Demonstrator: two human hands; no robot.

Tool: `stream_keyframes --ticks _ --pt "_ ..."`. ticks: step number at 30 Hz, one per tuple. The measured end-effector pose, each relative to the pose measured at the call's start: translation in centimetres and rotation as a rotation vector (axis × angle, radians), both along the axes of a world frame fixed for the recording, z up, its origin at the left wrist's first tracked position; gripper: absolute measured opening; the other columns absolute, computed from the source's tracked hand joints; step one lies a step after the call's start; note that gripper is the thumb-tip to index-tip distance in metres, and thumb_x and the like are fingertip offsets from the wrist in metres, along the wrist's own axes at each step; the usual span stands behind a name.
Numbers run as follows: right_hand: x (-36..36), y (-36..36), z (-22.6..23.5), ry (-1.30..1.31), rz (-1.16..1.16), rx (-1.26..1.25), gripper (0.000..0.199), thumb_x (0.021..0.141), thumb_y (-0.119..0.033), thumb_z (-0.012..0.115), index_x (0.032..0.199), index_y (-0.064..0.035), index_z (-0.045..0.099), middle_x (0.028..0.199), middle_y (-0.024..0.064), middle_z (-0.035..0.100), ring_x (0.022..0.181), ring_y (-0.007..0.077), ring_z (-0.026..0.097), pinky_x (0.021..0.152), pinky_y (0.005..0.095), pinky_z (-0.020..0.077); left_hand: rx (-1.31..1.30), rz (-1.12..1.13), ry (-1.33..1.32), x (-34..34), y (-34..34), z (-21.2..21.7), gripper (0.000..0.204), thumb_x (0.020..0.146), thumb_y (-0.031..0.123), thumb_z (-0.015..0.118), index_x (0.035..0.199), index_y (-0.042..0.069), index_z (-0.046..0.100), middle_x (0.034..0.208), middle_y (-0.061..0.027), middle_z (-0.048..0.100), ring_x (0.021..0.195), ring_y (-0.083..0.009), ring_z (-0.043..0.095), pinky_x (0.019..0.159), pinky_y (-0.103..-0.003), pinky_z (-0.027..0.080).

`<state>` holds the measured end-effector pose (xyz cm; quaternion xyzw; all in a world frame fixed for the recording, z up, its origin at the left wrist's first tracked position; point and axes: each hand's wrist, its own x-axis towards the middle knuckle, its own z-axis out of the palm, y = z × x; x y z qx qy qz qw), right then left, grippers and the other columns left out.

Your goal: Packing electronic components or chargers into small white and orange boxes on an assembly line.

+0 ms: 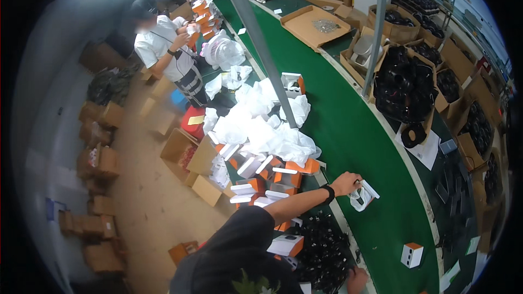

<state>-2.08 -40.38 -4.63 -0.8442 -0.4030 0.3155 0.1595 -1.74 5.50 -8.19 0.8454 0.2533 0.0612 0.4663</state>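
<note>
On the green conveyor belt (354, 130), your left hand (346, 183) grips a small white open carton (363, 195); your right hand (357, 281), low beside black parts (321, 250), has an unreadable grip.

Left hand (345, 183) sets small box (364, 195) on green belt (354, 136).

The conveyor belt (354, 130) is green and matt, like rubberised cloth. The small box (364, 195) under the left hand (346, 183) is smooth white card with an orange side, partly wrapped in thin, crinkled translucent plastic. The heap of bags (261, 130) is the same soft white film. The open cartons (316, 24) are rough brown corrugated cardboard. The slanted pole (256, 38) is dull grey metal.
</note>
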Motion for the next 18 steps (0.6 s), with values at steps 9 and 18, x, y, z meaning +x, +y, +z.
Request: stream_keyframes --ticks 9,18 --pt "5.1 14.3 4.0 0.063 -0.279 0.671 0.023 0.092 -0.006 0.086 0.112 -0.0019 0.075 0.108 0.0167 0.079 0.096 0.0332 0.077 0.088 0.0435 0.0607 0.254 -0.060 0.166 1.8 -3.7 -1.8 0.031 0.080 0.017 0.081 0.106 0.004 0.074 0.099 -0.0227 0.078 0.097 -0.0479 0.075 0.090 -0.057 0.061" --pt "7.7 22.7 -2.0 -0.650 -0.261 0.596 0.016 0.088 -0.013 0.080 0.103 -0.0087 0.075 0.102 0.0029 0.075 0.106 0.0272 0.065 0.085 0.0439 0.0576 0.014 -0.116 0.029 1.5 -2.0 -1.9 0.043 0.083 0.023 0.090 0.120 0.006 0.080 0.112 -0.0200 0.081 0.103 -0.0440 0.077 0.093 -0.049 0.061"
